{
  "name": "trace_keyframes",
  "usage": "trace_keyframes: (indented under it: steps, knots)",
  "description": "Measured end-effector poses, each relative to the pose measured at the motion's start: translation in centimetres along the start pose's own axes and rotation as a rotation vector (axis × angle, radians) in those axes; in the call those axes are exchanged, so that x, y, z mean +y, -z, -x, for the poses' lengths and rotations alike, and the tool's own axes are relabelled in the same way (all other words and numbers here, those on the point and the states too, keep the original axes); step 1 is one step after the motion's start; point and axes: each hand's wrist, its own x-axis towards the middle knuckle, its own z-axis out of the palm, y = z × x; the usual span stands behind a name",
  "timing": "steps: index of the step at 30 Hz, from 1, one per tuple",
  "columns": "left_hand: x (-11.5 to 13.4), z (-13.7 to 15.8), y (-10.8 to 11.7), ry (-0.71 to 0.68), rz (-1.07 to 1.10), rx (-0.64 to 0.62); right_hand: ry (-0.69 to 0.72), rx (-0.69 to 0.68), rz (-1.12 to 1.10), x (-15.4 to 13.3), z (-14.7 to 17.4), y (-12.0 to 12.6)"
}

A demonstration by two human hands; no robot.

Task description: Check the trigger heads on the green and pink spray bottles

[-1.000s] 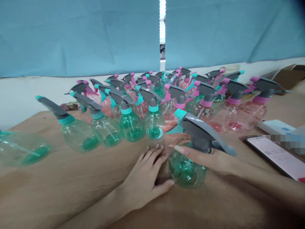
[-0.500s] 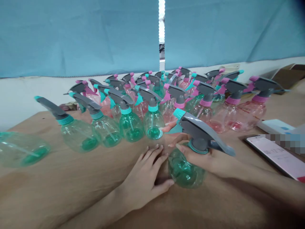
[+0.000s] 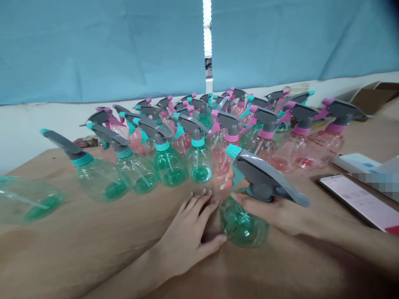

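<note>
Right hand (image 3: 277,211) has the green trigger spray bottle (image 3: 241,226) gripped round the neck, fingers at its teal trigger (image 3: 238,174). Left hand (image 3: 188,236) is chilling just beside it, fingers loosely spread.

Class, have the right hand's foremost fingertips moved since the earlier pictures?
Yes: the right hand's foremost fingertips have drawn rightward, away from the green bottle standing beyond, whose edge they overlapped earlier.

Two hands (image 3: 187,238), one phone (image 3: 355,199), six green spray bottles (image 3: 170,168) and four pink ones (image 3: 331,145) are showing on the desk (image 3: 93,241), more crowding uncountably toward its far edge.
</note>
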Motion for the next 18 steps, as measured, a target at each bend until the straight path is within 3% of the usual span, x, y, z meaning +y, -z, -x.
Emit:
trace_keyframes:
  steps: [7,18]
  knots:
    - [-0.1,0.1,-0.2,-0.013,0.001,0.01,-0.035,-0.085,0.087,0.7,0.1,-0.2]
    - [-0.2,0.1,-0.3,-0.021,0.029,0.045,0.024,-0.062,0.129,2.2,0.0,-0.6]
